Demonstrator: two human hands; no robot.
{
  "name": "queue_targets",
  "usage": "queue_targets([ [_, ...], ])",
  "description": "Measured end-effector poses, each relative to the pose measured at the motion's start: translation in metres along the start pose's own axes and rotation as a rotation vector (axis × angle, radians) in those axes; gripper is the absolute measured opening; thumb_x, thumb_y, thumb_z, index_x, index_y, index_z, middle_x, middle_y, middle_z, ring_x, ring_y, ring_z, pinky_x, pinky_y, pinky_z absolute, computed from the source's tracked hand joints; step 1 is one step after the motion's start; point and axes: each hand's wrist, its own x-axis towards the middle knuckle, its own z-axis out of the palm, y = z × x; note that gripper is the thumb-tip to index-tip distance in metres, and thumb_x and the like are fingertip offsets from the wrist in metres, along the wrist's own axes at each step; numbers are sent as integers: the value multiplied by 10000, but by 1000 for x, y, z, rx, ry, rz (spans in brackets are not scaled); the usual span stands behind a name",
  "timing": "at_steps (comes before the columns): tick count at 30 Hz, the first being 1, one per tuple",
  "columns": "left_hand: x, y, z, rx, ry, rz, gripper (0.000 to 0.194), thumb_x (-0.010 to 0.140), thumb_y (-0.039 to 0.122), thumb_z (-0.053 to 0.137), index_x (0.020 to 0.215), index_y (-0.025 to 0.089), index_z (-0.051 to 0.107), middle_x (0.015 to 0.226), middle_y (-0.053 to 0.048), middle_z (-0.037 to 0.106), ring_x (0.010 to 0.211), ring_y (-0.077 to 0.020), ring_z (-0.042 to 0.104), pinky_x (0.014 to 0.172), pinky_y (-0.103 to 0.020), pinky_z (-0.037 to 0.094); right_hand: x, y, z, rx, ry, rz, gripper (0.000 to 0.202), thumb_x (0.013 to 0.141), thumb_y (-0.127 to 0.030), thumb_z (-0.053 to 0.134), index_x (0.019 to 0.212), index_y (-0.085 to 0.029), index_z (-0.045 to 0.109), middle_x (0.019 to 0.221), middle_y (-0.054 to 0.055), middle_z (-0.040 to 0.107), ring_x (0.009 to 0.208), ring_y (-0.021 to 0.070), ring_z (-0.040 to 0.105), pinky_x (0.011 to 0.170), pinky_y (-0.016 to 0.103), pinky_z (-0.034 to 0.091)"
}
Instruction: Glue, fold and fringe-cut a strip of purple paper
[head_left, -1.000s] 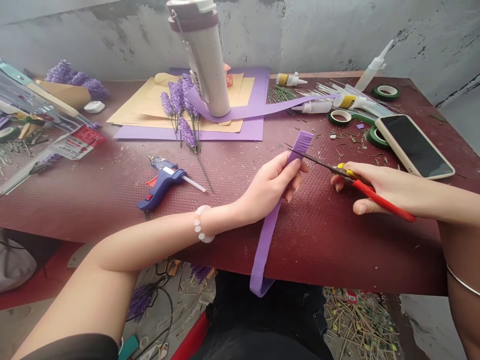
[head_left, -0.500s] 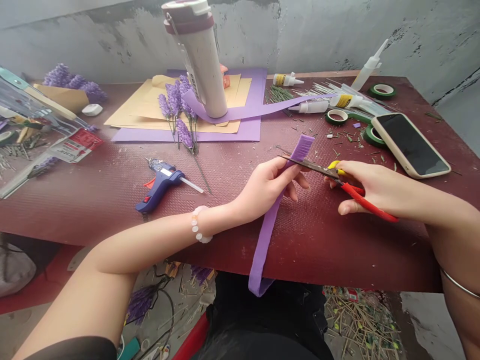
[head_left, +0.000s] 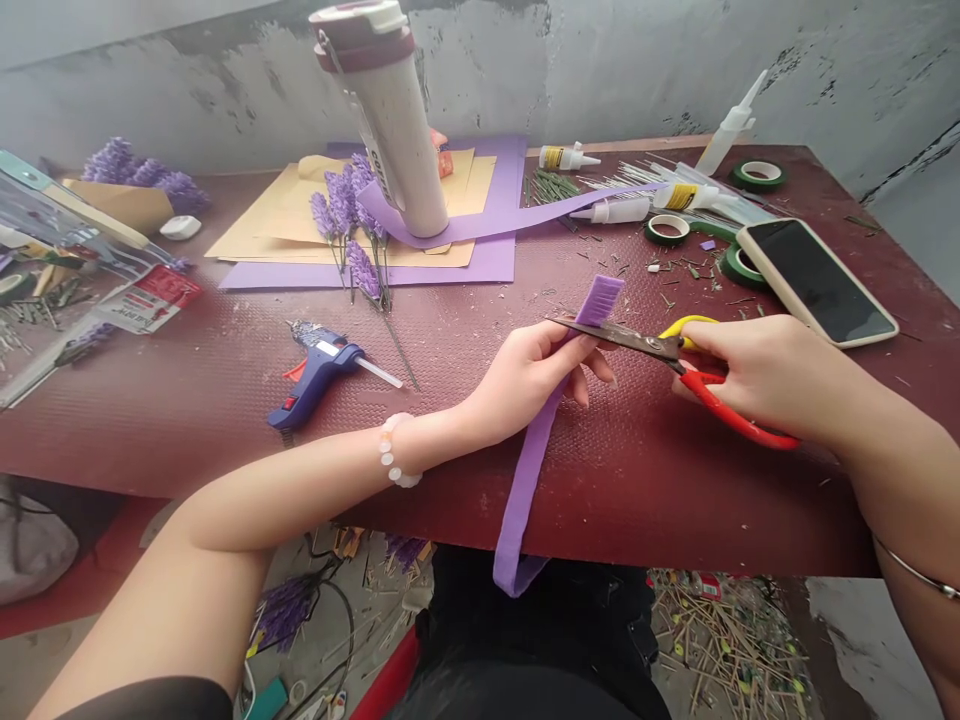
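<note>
From the head view, pinches a purple strip [head_left: 536,445] between thumb and fingers of the left hand [head_left: 517,385], just below its fringed end [head_left: 602,298], over the near half of the tabletop [head_left: 450,350]; lets the lower length run down past the near edge and bend into a loop in front of the lap

Curls the right hand [head_left: 780,385] around the yellow and red handles of the scissors [head_left: 654,345], with blades laid across the strip close to the left thumb; cannot tell whether fully closed or only nearly so

Looks light, soft and limp in the strip, like felt or thick crepe; probably folds or droops when held far from the blades, so seems best gripped on the uncut band just under the fringe, flat and lightly taut; could bend or tear at the narrow teeth if pinched there

Looks stiff and firm in the scissors; best taken by the coloured loops

Also shows a glue gun [head_left: 322,370] left of the left hand, a tumbler [head_left: 394,140] and purple flowers [head_left: 345,200] toward the far edge, and a phone [head_left: 825,280] near the right edge
</note>
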Motion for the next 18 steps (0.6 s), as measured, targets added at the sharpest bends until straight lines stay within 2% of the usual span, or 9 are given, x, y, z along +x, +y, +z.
queue_targets([
  [6,-1,1,1,-66,1,4,279,1081,340,704,875,155,667,824,-38,797,545,-70,652,577,-204,521,4,-13,-16,77,-140,78,289,900,-543,542,735,-322,456,633,39,568,567,253,470,665,417,344],
  [12,-7,7,2,-118,-69,-10,407,1049,550,742,971,152,709,856,-44,813,556,-91,668,592,-240,554,10,-27,-35,401,-417,126,358,830,-503,610,636,-281,406,594,-47,360,592,148,301,597,349,264],
  [15,-9,10,1,-113,-99,-22,461,1042,604,738,1017,144,731,871,-54,827,550,-98,677,595,-249,570,11,-31,-42,465,-469,167,340,819,-450,629,655,-266,396,646,-56,362,642,134,315,614,338,264],
  [18,-9,10,1,-102,-107,-21,457,1049,593,732,1020,137,739,880,-62,834,556,-100,685,602,-251,577,11,-33,-45,477,-494,192,321,814,-420,625,669,-260,388,670,-54,352,665,134,316,628,337,259],
])
